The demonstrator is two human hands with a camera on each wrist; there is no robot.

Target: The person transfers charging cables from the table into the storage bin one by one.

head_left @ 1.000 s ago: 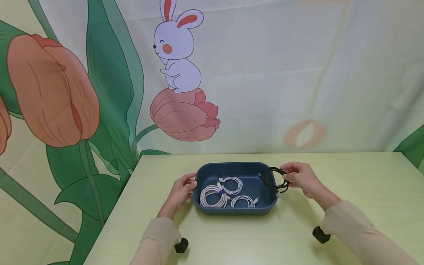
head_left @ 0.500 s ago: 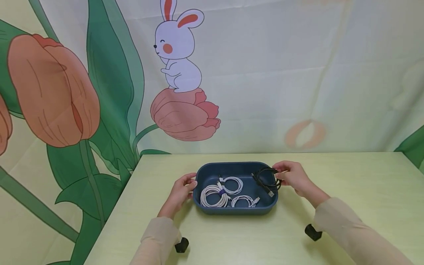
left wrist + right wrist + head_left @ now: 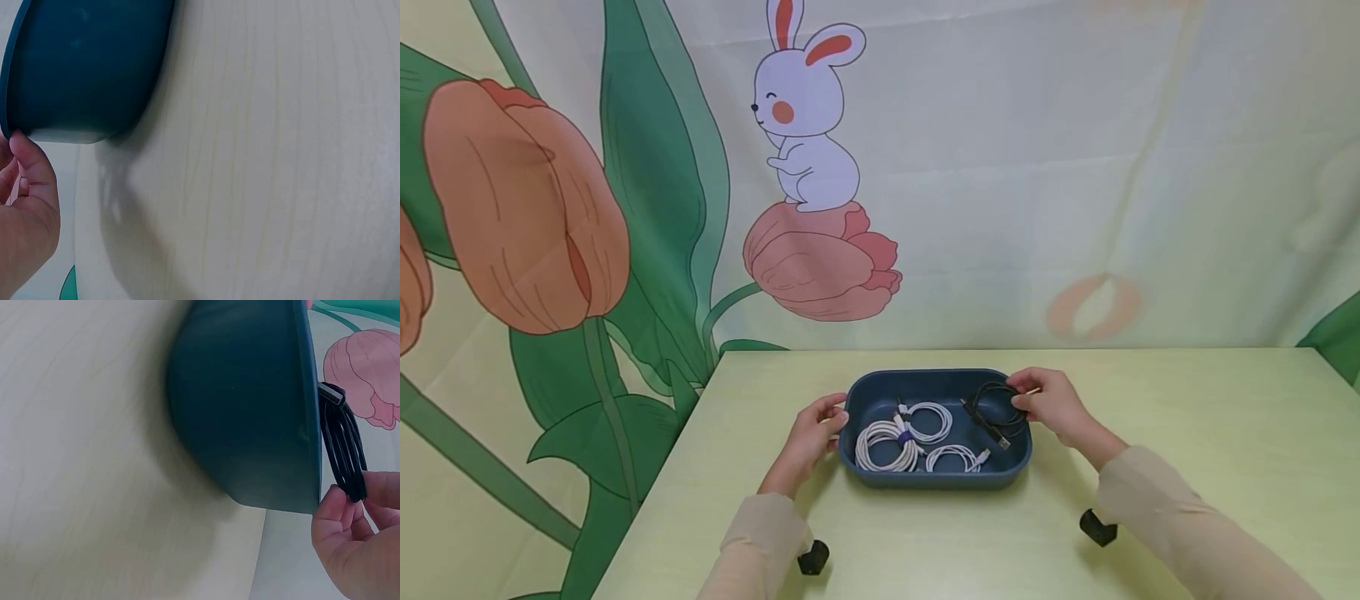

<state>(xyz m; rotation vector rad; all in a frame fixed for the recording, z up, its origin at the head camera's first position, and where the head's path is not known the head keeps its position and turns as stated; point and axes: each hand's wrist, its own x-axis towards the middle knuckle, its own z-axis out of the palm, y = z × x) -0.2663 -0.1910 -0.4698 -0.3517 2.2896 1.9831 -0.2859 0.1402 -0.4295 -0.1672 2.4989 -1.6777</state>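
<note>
A dark blue bin (image 3: 925,480) stands on the table, holding several coiled white cables. One larger white cable coil (image 3: 880,460) has a purple tie; two smaller ones, a rear coil (image 3: 942,417) and a front coil (image 3: 953,452), lie beside it. My left hand (image 3: 808,433) grips the bin's left end, thumb at the rim. In the left wrist view that hand (image 3: 31,206) touches the rim's corner. With my right hand (image 3: 1051,407) I pinch a coiled black USB cable (image 3: 976,414) inside the bin's right end. The right wrist view shows the black coil (image 3: 342,444) just above the rim.
The bin rests on a pale wood-grain table (image 3: 925,542). Behind the table hangs a cloth backdrop (image 3: 1000,167) printed with a rabbit and tulips. A black piece (image 3: 812,557) sits at the left sleeve, and another black piece (image 3: 1097,527) at the right sleeve.
My right hand has moved left, bringing the black USB cable from over the bin's right rim to inside its right end. The left hand has stayed at the bin's left end.
</note>
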